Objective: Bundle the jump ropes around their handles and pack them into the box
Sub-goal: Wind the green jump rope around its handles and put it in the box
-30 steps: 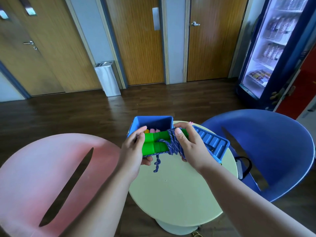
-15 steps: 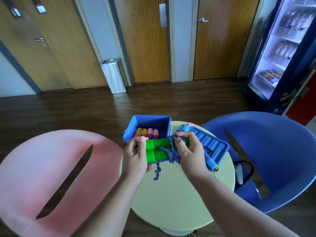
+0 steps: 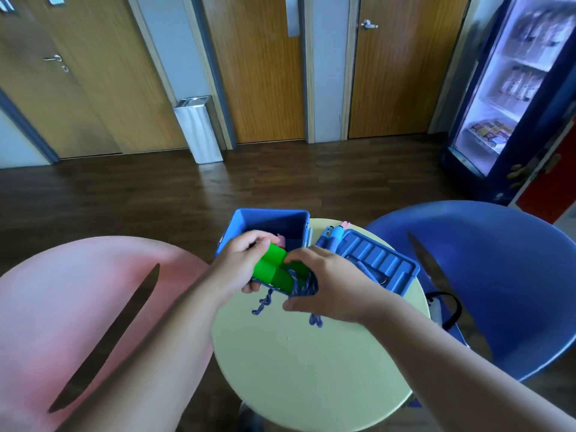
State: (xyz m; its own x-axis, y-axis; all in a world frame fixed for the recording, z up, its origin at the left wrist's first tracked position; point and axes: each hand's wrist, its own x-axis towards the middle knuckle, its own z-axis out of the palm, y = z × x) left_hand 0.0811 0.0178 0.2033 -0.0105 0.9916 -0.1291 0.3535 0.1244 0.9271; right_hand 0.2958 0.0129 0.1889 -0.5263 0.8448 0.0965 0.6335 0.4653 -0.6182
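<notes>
I hold a jump rope with two green handles (image 3: 270, 269) and blue cord (image 3: 300, 286) wound round them, tilted over the near rim of the open blue box (image 3: 290, 220). My left hand (image 3: 241, 263) grips the left end of the handles. My right hand (image 3: 324, 282) grips the wrapped cord end. Loose cord ends (image 3: 261, 304) dangle below onto the table. A pink handle (image 3: 281, 240) shows inside the box. Another rope with blue handles (image 3: 332, 236) lies right of the box.
The box stands at the far edge of a small round pale-green table (image 3: 311, 369). Its blue lid (image 3: 377, 263) lies to the right. A pink chair (image 3: 78, 322) is at left, a blue chair (image 3: 498, 275) at right, with a black-strapped item (image 3: 442, 310) on it.
The green-handled bundle has tilted, its left end risen and moved forward over the box's near rim. Both hands moved with it toward the box.
</notes>
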